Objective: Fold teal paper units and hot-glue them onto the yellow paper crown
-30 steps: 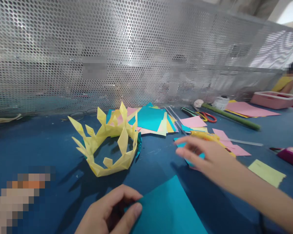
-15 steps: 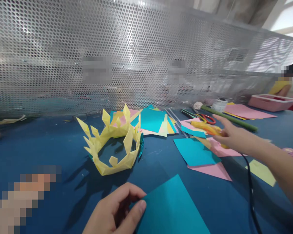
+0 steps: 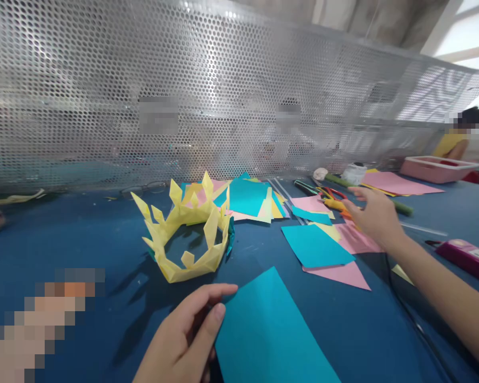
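My left hand (image 3: 191, 330) pinches the left edge of a blue paper sheet (image 3: 269, 330) between thumb and fingers, low in the view. At the right, my right hand (image 3: 375, 213) is open, fingers apart, beside a yellow-and-orange glue gun (image 3: 337, 206) that it partly hides. The glue gun lies by red-handled scissors (image 3: 334, 194) at the back right. A yellow folded-paper crown (image 3: 193, 268) with pointed tips and blue bits on its sides stands upright beyond my left hand. Between it and my right hand lies another blue sheet (image 3: 317, 247) over a pink piece (image 3: 339, 274).
A pile of coloured paper (image 3: 249, 197) lies behind the crown. A black cord (image 3: 403, 308) runs under my right arm near a purple box-like object (image 3: 469, 258). A pink basket (image 3: 439, 170) stands far right. A perforated metal screen (image 3: 207, 96) closes off the back. A pixelated shape (image 3: 43, 324) covers the lower left.
My right hand has moved slightly, its fingers now more spread near the glue gun. The blue sheet in my left hand has shifted a little up and left. The view has turned slightly right.
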A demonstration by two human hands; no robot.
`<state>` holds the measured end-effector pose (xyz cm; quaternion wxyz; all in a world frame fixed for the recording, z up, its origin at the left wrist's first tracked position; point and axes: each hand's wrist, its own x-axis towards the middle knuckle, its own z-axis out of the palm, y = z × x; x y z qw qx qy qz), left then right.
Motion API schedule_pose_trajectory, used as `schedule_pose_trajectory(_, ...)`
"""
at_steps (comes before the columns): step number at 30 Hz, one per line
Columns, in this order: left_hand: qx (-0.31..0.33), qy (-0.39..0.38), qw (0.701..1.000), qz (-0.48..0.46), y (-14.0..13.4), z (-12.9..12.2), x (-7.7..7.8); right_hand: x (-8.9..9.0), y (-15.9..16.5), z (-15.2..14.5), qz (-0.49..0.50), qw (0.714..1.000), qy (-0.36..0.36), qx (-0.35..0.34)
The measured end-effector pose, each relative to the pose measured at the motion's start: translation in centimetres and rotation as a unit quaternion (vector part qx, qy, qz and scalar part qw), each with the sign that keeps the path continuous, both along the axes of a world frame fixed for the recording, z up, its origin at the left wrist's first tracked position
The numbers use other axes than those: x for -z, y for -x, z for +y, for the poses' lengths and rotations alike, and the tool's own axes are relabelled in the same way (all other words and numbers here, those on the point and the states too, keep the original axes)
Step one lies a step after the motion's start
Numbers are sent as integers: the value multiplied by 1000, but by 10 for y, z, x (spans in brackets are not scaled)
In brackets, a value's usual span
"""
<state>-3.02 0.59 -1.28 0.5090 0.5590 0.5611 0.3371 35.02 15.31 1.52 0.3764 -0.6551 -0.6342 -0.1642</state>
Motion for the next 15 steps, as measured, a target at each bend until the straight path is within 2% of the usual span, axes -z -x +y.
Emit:
schedule_pose_trajectory(3,-15,1,1000,6,0,0,0,-6,48,-16,-46,986,-78,-144)
schedule_pose_trajectory(5,-18,3,1000,1,1,1,0,-8,87,-37,-99,954,-91,-269)
schedule_pose_trajectory(7,-17,-1,1000,-8,2,2,2,-7,124,-61,-167,898,-75,-399)
schedule_pose_trajectory(9,-10,-10,1000,-18,4,4,3,-4,153,-82,-238,811,-79,-529)
schedule_pose_trajectory(10,-5,-13,1000,-22,5,4,4,-2,163,-90,-263,785,-76,-556)
schedule_pose_trajectory(12,8,-20,999,-24,5,5,5,3,176,-99,-287,753,-98,-584)
schedule_pose_trajectory(15,9,-32,999,-19,4,5,6,7,181,-103,-293,742,-132,-588)
